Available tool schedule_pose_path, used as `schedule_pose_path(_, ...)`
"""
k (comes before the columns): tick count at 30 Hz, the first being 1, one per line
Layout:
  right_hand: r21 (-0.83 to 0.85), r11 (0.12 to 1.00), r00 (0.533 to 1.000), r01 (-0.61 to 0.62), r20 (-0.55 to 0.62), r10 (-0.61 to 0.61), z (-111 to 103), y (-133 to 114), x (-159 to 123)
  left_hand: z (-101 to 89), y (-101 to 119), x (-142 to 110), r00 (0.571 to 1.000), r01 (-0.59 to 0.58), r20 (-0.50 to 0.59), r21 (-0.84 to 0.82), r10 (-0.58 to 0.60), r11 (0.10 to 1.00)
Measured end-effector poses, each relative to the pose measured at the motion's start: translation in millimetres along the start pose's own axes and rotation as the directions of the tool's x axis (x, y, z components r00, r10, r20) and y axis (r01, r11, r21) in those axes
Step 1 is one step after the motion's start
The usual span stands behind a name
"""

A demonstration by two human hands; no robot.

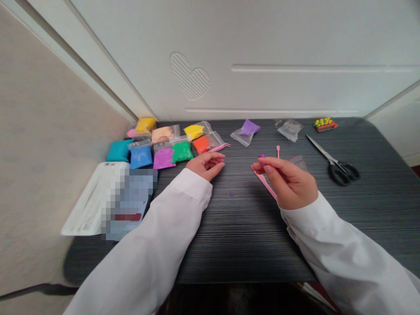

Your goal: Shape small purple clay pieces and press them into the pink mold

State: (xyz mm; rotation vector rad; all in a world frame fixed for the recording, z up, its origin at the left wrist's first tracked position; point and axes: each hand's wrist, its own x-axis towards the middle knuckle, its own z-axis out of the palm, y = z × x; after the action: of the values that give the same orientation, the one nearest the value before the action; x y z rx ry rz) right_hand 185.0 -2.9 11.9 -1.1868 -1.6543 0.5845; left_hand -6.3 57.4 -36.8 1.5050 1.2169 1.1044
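My right hand (292,180) is closed in a pinch, with a tiny bit of purple clay (264,165) between thumb and fingertips. Just beyond those fingertips shows another small purple piece (261,155); whether it touches them I cannot tell. My left hand (206,165) is held with curled fingers, the thumb close to the fingertips. A hint of purple shows there, too small to name. On the dark table between the hands lies a purple crumb (231,193). A pink clay tool (269,187) lies partly under my right hand. Pink tweezers (220,148) stick out beyond my left hand.
Several bags of coloured clay, such as the green one (182,151), lie at the back left. A purple clay bag (249,127) is at the back middle. Black scissors (337,168) and a small yellow-and-red clay model (324,124) are on the right. A white tray (88,201) stands left.
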Motion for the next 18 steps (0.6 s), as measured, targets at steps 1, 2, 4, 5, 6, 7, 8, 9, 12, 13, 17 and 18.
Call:
schedule_pose_path(1, 0.027, 1.0, 1.0, -0.012, -0.004, 0.012, 0.1, -0.6, 0.2, 0.0, 0.3, 0.0, 1.0, 0.002, -0.001, 0.003, -0.002, 1.0)
schedule_pose_path(2, 0.059, 0.998, 1.0, -0.026, -0.007, 0.027, 0.2, -0.8, 0.3, 0.0, 0.6, -0.1, 1.0, 0.004, -0.001, 0.006, -0.004, 1.0)
schedule_pose_path(4, 0.111, 0.992, 0.998, -0.058, -0.007, 0.059, 0.6, 0.0, 0.3, 0.0, 0.9, 0.0, 1.0, 0.005, 0.001, 0.008, -0.005, 1.0)
schedule_pose_path(5, 0.124, 0.99, 0.997, -0.072, -0.005, 0.073, 0.7, 0.8, 0.2, 0.0, 1.0, 0.0, 1.0, 0.005, 0.001, 0.008, -0.005, 1.0)
schedule_pose_path(6, 0.124, 0.989, 0.997, -0.081, -0.004, 0.083, 0.7, 1.6, 0.2, -0.1, 1.0, 0.0, 1.0, 0.005, 0.003, 0.006, -0.005, 1.0)
schedule_pose_path(7, 0.115, 0.99, 0.996, -0.086, -0.004, 0.087, 0.5, 2.4, 0.1, -0.1, 1.0, 0.0, 1.0, 0.005, 0.004, 0.003, -0.005, 1.0)
schedule_pose_path(8, 0.101, 0.991, 0.996, -0.087, -0.005, 0.088, 0.2, 2.9, 0.1, -0.1, 1.0, 0.0, 1.0, 0.005, 0.005, 0.001, -0.005, 1.0)
schedule_pose_path(9, 0.088, 0.993, 0.996, -0.085, -0.008, 0.086, -0.3, 3.0, 0.2, -0.1, 1.0, 0.0, 1.0, 0.005, 0.005, -0.001, -0.005, 1.0)
schedule_pose_path(12, 0.062, 0.996, 0.997, -0.071, -0.025, 0.073, -2.1, 1.7, 0.8, -0.1, 1.1, -0.2, 1.0, 0.008, 0.003, 0.001, -0.008, 1.0)
schedule_pose_path(13, 0.062, 0.996, 0.997, -0.065, -0.03, 0.067, -2.7, 1.0, 1.0, -0.1, 1.1, -0.2, 1.0, 0.009, 0.002, 0.004, -0.009, 1.0)
schedule_pose_path(17, 0.057, 0.996, 0.997, -0.064, -0.033, 0.066, -3.5, 0.0, 1.3, -0.2, 0.9, -0.1, 1.0, 0.004, 0.0, 0.0, -0.004, 1.0)
schedule_pose_path(18, 0.055, 0.996, 0.997, -0.068, -0.032, 0.07, -3.2, 0.5, 1.3, -0.2, 0.6, 0.0, 1.0, 0.005, 0.001, -0.003, -0.005, 1.0)
